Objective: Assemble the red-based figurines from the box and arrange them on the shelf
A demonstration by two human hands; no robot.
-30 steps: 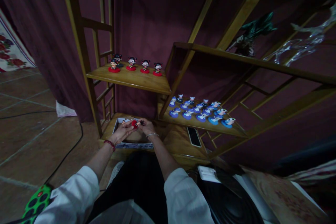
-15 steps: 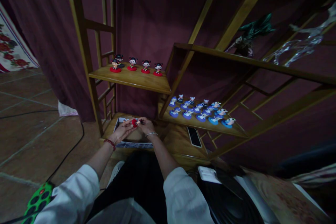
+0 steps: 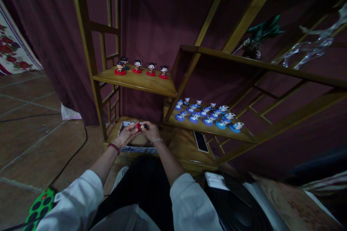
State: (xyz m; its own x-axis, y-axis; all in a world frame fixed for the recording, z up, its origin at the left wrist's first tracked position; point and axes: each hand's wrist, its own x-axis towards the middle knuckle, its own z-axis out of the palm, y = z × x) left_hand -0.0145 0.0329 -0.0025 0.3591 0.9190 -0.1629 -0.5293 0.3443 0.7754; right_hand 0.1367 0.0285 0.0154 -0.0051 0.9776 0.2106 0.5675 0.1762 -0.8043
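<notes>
Over an open cardboard box (image 3: 141,149), both hands hold one small figurine (image 3: 139,127) with a red round base. My left hand (image 3: 127,134) is closed on the red base. At the dark-haired head end, my right hand (image 3: 151,132) pinches the figurine from the other side. It lies sideways between them, partly covered by fingers. Something small shows inside the box near its back left, too hidden to name. On the wooden shelf (image 3: 135,81) above stand several similar black-haired figurines (image 3: 138,65), most on red bases.
Several blue and purple figurines (image 3: 194,117) stand on a shelf to the right. A phone (image 3: 201,141) lies on the lower board. Higher up are a glass animal ornament (image 3: 309,47) and a green ornament (image 3: 261,34). A green power strip (image 3: 40,205) lies on the floor.
The figurine is turned slightly between my fingers, and its face shows a little more. Both hands stay in nearly the same place over the box.
</notes>
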